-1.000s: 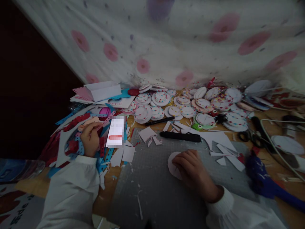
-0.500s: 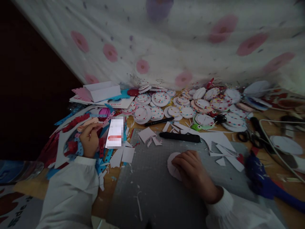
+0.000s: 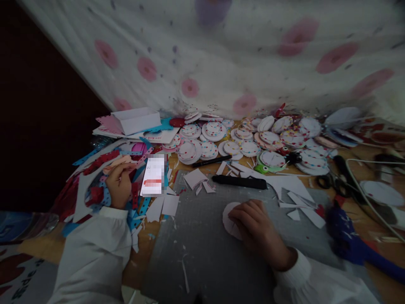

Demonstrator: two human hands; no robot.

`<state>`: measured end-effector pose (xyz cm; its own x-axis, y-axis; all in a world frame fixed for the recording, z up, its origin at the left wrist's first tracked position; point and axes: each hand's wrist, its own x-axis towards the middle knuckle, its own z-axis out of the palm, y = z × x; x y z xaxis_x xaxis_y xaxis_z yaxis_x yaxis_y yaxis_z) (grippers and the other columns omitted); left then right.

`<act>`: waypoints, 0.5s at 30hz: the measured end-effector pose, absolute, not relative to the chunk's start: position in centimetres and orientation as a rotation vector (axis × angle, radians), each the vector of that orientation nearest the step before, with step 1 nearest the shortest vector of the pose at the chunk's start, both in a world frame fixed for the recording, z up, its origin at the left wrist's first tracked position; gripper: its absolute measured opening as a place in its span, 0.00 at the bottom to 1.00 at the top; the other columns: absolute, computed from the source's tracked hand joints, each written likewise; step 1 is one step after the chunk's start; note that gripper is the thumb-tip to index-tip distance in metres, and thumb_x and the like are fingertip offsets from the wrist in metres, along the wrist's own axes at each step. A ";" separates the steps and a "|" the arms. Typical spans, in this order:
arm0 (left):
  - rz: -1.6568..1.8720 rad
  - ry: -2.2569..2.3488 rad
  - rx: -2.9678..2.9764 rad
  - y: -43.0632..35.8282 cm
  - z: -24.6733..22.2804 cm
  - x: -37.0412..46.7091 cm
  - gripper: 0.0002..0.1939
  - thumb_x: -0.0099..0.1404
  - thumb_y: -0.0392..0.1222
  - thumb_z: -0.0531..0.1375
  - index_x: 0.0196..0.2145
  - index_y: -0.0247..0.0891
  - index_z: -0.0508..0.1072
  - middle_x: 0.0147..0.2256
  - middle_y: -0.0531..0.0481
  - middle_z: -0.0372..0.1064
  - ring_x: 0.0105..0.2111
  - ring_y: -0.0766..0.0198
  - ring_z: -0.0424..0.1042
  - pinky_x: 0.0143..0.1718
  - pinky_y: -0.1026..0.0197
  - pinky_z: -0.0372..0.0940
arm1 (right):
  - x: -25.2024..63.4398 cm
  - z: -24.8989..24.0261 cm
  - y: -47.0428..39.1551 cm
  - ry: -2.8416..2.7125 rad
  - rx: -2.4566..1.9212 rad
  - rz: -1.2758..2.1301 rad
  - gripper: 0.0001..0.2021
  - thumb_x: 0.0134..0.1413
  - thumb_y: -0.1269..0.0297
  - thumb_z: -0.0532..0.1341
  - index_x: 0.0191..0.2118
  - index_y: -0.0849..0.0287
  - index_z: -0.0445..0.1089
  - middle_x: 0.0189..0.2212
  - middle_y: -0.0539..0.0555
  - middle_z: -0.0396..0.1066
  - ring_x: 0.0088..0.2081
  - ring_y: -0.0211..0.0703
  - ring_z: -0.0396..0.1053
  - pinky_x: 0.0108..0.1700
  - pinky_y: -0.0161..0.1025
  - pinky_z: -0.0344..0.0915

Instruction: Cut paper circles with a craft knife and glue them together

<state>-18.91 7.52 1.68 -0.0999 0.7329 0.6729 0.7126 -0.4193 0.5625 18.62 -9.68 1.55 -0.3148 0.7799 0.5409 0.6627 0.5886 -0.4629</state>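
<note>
My right hand (image 3: 257, 232) is closed at the edge of a small white paper disc (image 3: 230, 217) lying on the grey cutting mat (image 3: 209, 261). Its fingertips cover the disc's right side. On the left, my left hand (image 3: 118, 183) rests among a heap of coloured paper scraps (image 3: 95, 169), its fingers curled together beside a peach paper piece (image 3: 123, 162). Whatever may be between those fingers is too small to make out. A phone (image 3: 152, 175) with a lit screen lies just right of that hand.
Behind the mat stand many layered paper discs with dotted trim (image 3: 213, 131). A black pen-shaped tool (image 3: 238, 181), white paper offcuts (image 3: 303, 204), scissors (image 3: 333, 184) and a blue glue gun (image 3: 344, 236) lie around the mat. A white paper box (image 3: 141, 122) sits at the back left.
</note>
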 end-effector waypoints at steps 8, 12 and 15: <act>1.551 1.697 2.102 7.4 1.8 -18.7 0.11 0.60 0.34 0.52 0.31 0.38 0.75 0.32 0.48 0.75 0.39 0.58 0.74 0.46 0.55 0.68 | 18.6 1.5 -9.8 -2.076 -1.146 0.187 0.07 0.63 0.75 0.52 0.37 0.58 0.65 0.31 0.52 0.71 0.33 0.42 0.62 0.39 0.42 0.54; 1.534 1.706 2.099 7.3 1.9 -18.7 0.11 0.61 0.35 0.52 0.32 0.38 0.75 0.32 0.49 0.75 0.39 0.58 0.74 0.46 0.55 0.68 | 18.7 1.5 -9.8 -2.084 -1.155 0.190 0.08 0.64 0.75 0.52 0.38 0.58 0.66 0.31 0.52 0.72 0.33 0.42 0.63 0.38 0.42 0.55; 1.512 1.700 2.103 7.2 2.1 -18.6 0.11 0.62 0.36 0.52 0.33 0.39 0.75 0.34 0.48 0.75 0.41 0.58 0.74 0.47 0.55 0.67 | 18.6 1.5 -9.7 -2.072 -1.153 0.189 0.08 0.64 0.74 0.52 0.38 0.58 0.66 0.31 0.52 0.71 0.33 0.42 0.63 0.39 0.43 0.55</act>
<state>-18.59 7.16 2.12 -0.0780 0.7661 0.6380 0.7232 -0.3970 0.5651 18.65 -9.75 1.46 -0.3181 0.7824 0.5354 0.6726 0.5843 -0.4541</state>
